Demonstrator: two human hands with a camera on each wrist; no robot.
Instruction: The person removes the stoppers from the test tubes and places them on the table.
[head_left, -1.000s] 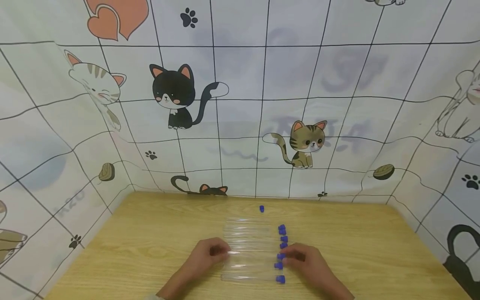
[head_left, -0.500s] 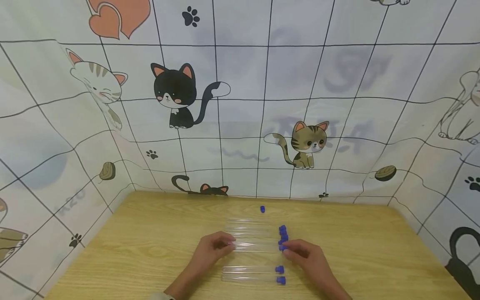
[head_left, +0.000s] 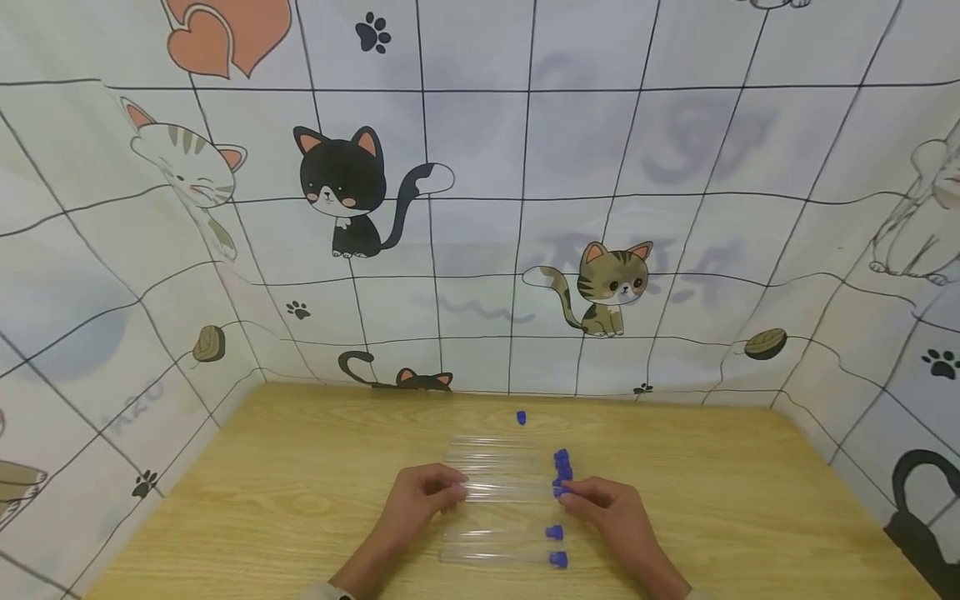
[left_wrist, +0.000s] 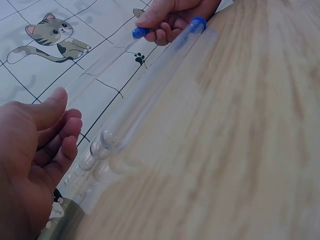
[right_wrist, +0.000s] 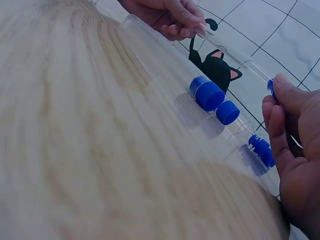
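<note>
A clear test tube [left_wrist: 102, 65] with a blue cap [left_wrist: 140, 33] spans the space between my two hands, raised over the table in both wrist views. My left hand [head_left: 423, 502] pinches its far left end between thumb and fingers. At the other end, my right hand [head_left: 613, 515] pinches the cap with thumb and forefinger. Two more capped tubes [head_left: 495, 557] lie side by side in front, their blue caps [head_left: 558, 559] pointing right. Behind the held tube, a row of several clear tubes [head_left: 491, 455] lies parallel, with blue caps [head_left: 562, 458] along its right side.
A single blue cap [head_left: 521, 417] sits apart near the back of the wooden table [head_left: 322, 450]. A white cloth [head_left: 480, 233] printed with cats and grid lines rises behind the table and along both sides.
Both hands have moved away from me with the tube between them, mostly in the first half second. A gap now separates it from the front two tubes. Since then the hands have hardly moved.
</note>
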